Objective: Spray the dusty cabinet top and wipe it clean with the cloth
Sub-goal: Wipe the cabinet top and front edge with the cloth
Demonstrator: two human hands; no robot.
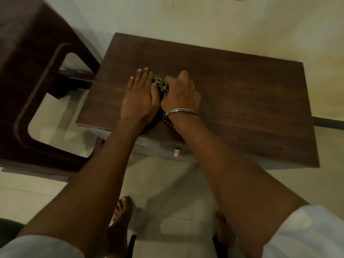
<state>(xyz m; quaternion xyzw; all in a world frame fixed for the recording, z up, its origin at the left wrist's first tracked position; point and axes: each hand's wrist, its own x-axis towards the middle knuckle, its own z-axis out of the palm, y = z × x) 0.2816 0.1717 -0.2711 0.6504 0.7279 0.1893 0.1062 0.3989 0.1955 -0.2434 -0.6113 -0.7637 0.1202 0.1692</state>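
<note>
The dark brown wooden cabinet top point(242, 101) fills the middle of the head view. A patterned cloth point(161, 85) lies bunched on it, mostly hidden between my two hands; a bit of it also shows under my right wrist. My right hand point(181, 94), with a metal bangle at the wrist, is closed around the cloth. My left hand point(139, 97) lies flat with fingers stretched out, pressing against the cloth's left side. No spray bottle is in view.
A dark wooden chair or stool frame point(37, 90) stands close to the cabinet's left side. A small metal handle point(176, 152) shows on the cabinet front. Pale tiled floor point(167, 192) lies below, with my bare feet on it. A light wall is behind.
</note>
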